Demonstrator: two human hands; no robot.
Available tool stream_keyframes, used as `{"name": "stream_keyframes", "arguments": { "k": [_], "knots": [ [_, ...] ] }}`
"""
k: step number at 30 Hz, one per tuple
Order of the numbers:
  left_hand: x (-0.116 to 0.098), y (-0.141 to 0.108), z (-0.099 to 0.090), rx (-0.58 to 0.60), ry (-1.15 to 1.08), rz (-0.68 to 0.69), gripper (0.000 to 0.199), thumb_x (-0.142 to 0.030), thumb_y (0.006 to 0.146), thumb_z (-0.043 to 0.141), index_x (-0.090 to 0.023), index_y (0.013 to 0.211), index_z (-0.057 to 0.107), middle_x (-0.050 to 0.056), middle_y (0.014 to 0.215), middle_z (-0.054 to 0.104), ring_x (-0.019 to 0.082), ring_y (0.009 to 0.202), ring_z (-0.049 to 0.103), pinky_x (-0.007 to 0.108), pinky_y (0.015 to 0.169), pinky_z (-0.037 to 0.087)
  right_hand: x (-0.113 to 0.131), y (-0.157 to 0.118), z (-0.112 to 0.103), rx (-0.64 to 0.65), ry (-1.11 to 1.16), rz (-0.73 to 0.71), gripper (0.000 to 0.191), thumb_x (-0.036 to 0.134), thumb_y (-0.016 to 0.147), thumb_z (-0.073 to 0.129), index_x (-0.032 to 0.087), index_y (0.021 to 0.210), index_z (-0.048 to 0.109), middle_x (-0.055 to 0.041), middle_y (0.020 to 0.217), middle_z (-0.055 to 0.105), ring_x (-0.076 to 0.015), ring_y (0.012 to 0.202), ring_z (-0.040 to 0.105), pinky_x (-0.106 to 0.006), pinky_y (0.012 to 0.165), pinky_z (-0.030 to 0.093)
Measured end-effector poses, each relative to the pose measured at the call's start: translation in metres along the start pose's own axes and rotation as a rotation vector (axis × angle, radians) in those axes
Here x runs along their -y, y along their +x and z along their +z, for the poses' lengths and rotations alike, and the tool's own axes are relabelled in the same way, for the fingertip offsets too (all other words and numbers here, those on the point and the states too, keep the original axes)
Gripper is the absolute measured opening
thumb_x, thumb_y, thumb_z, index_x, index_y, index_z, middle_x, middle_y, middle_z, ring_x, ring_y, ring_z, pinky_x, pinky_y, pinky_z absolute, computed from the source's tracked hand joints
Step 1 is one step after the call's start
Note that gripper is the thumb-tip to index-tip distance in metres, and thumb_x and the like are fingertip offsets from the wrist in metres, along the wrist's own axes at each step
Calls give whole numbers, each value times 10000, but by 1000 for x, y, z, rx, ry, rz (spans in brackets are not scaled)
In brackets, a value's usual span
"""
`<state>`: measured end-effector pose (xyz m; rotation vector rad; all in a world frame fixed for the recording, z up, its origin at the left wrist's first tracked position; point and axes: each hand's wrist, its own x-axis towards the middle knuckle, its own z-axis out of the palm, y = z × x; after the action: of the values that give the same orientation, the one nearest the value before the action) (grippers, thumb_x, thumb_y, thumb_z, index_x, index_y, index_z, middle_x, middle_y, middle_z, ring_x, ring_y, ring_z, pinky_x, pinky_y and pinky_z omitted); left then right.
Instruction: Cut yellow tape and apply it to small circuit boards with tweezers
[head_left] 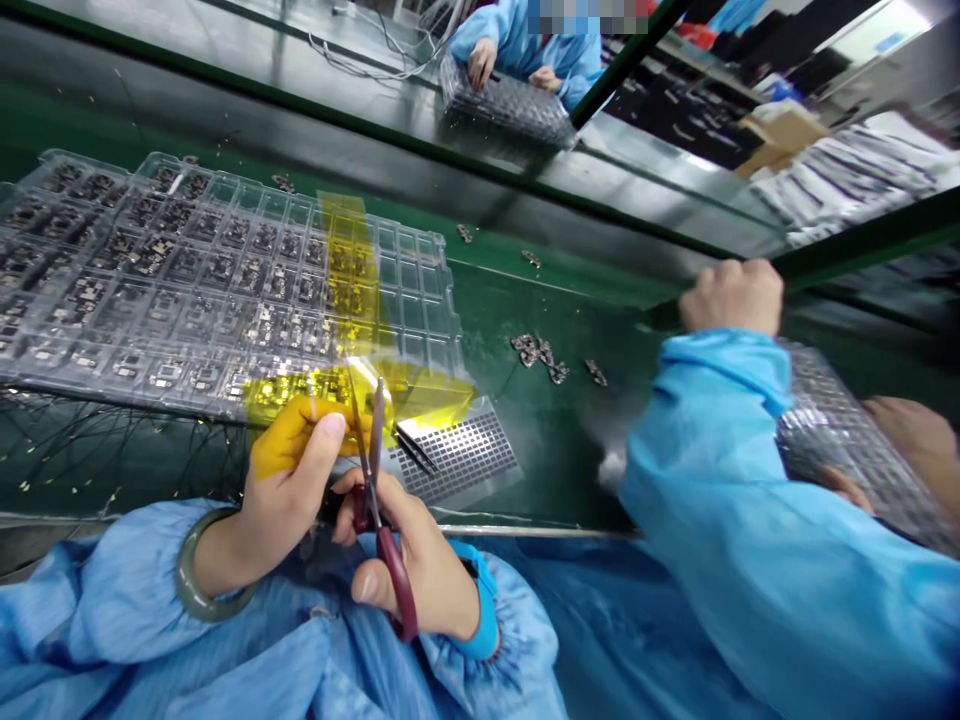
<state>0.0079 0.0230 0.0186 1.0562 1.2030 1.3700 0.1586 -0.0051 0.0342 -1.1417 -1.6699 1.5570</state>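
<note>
My left hand (281, 505), with a green bangle at the wrist, pinches a see-through yellow film (431, 397) between thumb and fingers; part of the film covers the fingers. In my right hand (427, 565) is a pair of scissors (394, 575) with dark red handles. Their blades point up and stand slightly apart at the film. Dark tweezers (416, 450) jut out beyond my right hand; whether that hand grips them is hidden. Beneath them lies a sheet with rows of small dark rectangles (469, 450). Behind the film, clear plastic trays (420, 270) hold small circuit parts.
Loose small parts (536, 350) lie on the green bench (555, 440). At the right, a neighbour's blue-sleeved arm (712, 450) reaches over the bench beside another tray (832, 420). Across a dark green rail, another person handles stacked clear trays (510, 110).
</note>
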Motion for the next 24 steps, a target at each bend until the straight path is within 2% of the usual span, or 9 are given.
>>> {"name": "stream_keyframes", "arguments": {
  "k": [8,15,24],
  "knots": [
    [-2,-1,-2,5,76,12,180,-384,959,546,-229,909,621,-28,709,574,132,640,551,258,688,500,-2,-1,3,-26,2,27,837,873,647,576,174,1107,585,-49,749,662,-209,727,588,-344,732,492],
    [-1,-2,-2,-10,62,38,177,-360,961,553,-220,880,623,-19,733,603,124,670,579,244,694,505,-1,-1,3,-17,4,26,825,876,657,565,179,1099,574,-47,745,665,-206,713,593,-344,729,491],
    [-3,-2,-2,9,1,-9,212,-384,954,552,-220,840,623,-13,727,596,137,659,560,254,673,491,-1,-2,3,8,11,16,828,875,656,567,174,1097,569,-58,753,667,-205,696,591,-345,705,497]
  ]
}}
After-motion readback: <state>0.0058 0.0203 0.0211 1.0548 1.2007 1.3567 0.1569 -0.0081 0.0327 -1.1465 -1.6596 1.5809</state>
